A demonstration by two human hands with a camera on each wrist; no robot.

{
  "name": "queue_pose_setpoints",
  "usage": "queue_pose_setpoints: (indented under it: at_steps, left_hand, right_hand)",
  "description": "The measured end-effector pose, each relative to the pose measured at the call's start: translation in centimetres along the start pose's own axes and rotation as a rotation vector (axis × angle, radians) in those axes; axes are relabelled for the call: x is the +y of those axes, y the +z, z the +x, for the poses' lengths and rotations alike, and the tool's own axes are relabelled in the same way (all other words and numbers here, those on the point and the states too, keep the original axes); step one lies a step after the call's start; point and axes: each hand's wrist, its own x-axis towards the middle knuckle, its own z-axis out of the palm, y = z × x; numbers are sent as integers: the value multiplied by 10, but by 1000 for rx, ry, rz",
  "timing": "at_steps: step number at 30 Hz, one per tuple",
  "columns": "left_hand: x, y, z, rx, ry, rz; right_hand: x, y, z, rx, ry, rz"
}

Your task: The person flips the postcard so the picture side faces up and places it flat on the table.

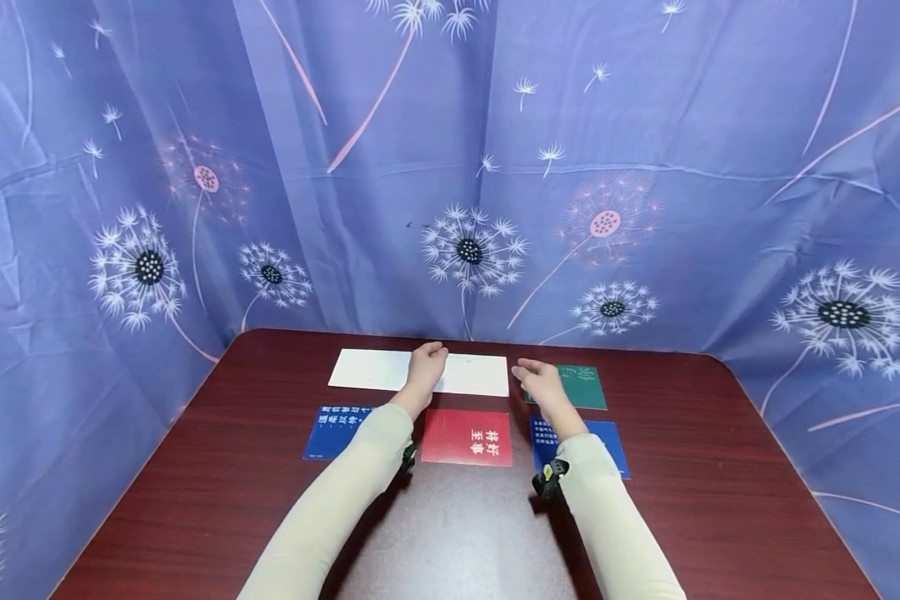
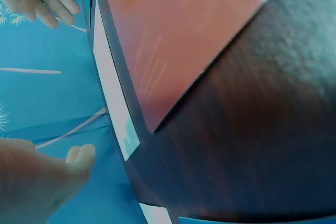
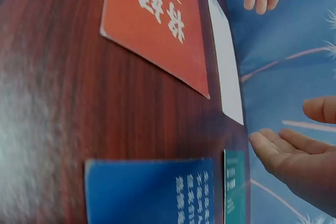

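Observation:
My left hand [image 1: 423,368] is above the back row, in front of two white cards [image 1: 471,374]. Its fingers are relaxed and hold nothing, as the right wrist view also shows. Farther right, my right hand [image 1: 542,385] hovers near the left part of a green card [image 1: 587,388], partly covering it. Thumb and fingers stand apart on that right hand [image 3: 296,163], with nothing between them. A red card [image 1: 457,437] with white characters lies between my forearms. Under each forearm is a blue card, the left one [image 1: 326,433] and the right one [image 1: 603,442], each partly hidden.
The cards lie in two rows on a dark red-brown wooden table [image 1: 720,467]. A blue curtain with dandelion prints [image 1: 540,208] hangs right behind its back edge. Both wrists carry small black cameras [image 1: 550,479].

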Motion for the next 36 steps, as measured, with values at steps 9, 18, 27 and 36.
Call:
queue_pose_setpoints:
  at_steps: [9, 18, 27, 36]
  left_hand:
    - [4, -9, -18, -18, -125, 19]
    - [2, -8, -22, -28, -138, 8]
    - [3, -5, -20, 18, -137, 3]
    - [-10, -2, -2, 139, -138, 0]
  right_hand:
    - [2, 17, 3, -39, 27, -124]
    - [5, 22, 4, -24, -14, -146]
    - [0, 23, 4, 11, 41, -115]
    - [16, 19, 17, 23, 40, 14]
